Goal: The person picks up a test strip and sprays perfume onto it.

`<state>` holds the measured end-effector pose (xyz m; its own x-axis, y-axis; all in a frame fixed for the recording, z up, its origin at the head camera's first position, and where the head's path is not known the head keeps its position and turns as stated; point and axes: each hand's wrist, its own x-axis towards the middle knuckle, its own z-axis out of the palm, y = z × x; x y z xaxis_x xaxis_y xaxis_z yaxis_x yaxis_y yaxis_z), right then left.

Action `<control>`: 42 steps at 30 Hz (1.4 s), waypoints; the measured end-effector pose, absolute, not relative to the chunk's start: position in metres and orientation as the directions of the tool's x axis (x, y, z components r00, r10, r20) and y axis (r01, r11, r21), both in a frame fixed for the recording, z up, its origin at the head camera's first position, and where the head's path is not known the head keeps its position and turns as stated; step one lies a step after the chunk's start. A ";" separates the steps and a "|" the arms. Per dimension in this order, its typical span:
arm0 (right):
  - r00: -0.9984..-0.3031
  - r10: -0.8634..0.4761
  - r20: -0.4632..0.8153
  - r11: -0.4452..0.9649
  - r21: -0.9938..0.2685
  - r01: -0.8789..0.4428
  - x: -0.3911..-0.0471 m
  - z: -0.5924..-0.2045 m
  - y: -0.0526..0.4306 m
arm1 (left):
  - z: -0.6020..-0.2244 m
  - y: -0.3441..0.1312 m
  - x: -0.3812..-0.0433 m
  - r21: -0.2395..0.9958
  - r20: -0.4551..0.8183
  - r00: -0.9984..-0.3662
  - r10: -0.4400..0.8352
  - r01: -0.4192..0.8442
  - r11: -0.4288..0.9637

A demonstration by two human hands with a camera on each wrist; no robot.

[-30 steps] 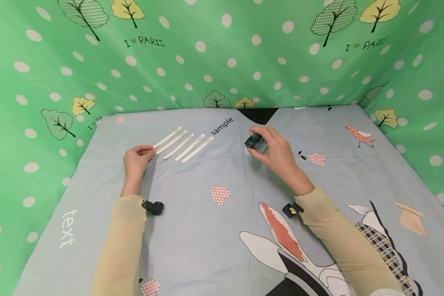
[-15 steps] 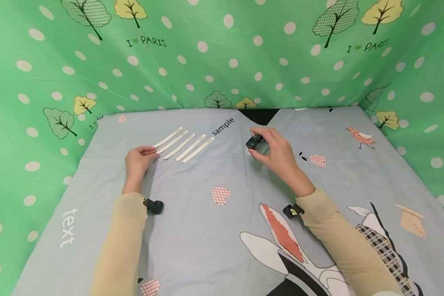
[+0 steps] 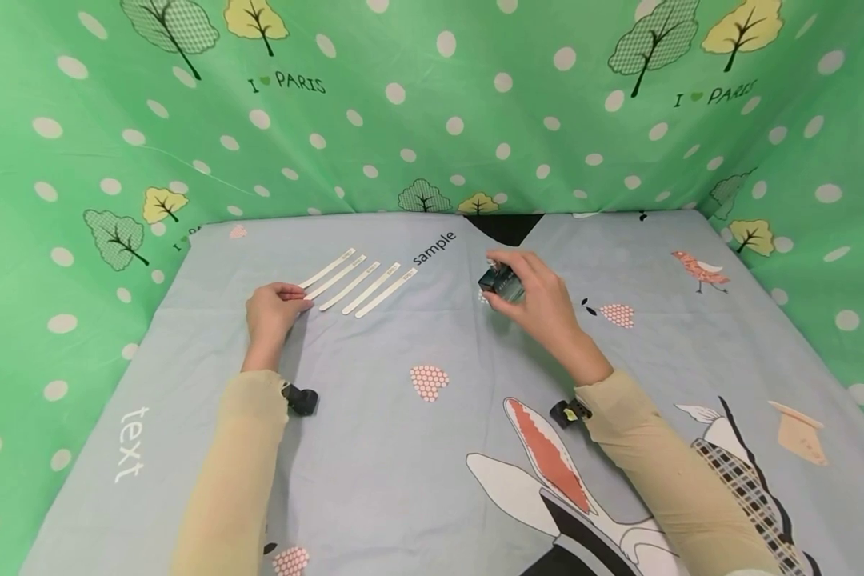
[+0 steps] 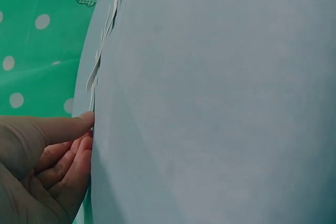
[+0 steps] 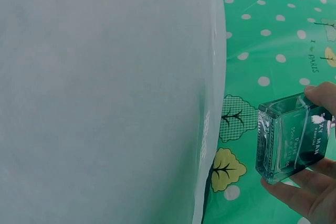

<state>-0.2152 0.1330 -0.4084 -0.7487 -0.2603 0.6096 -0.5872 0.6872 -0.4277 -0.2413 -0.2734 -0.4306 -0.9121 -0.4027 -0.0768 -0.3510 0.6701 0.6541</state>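
Several white perfume test strips (image 3: 379, 294) with small printed labels lie side by side, slanted, on the left part of the cloth. My left hand (image 3: 274, 314) is at the near ends of the leftmost ones; its thumb and fingers pinch the near end of the second strip from the left. In the left wrist view the thumb (image 4: 73, 128) meets the fingers at a strip's tip. My right hand (image 3: 543, 300) holds a dark teal glass perfume bottle (image 3: 500, 282) between thumb and fingers. Lettering shows on the bottle (image 5: 294, 137) in the right wrist view, where it is raised off the table.
A grey-blue printed cloth (image 3: 374, 448) covers the table, with rabbit, bird and heart pictures and the word "sample" right of the strips. Green dotted curtains (image 3: 446, 104) close off the back and sides. Each wrist wears a black camera (image 3: 302, 402).
My left hand has shifted slightly right, from the leftmost strip's near end to the second strip's. My right hand keeps the perfume bottle in nearly the same place.
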 end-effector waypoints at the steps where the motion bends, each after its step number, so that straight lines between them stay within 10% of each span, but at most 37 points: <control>1: -0.748 -0.260 0.611 0.687 -0.427 -0.588 -0.215 -0.408 0.133 | -0.430 -0.273 -0.241 0.655 -0.077 -0.912 -0.403 -0.351 0.669; 42: -0.742 -0.265 0.615 0.691 -0.416 -0.591 -0.215 -0.409 0.134 | -0.425 -0.277 -0.246 0.623 -0.142 -0.928 -0.345 -0.355 0.697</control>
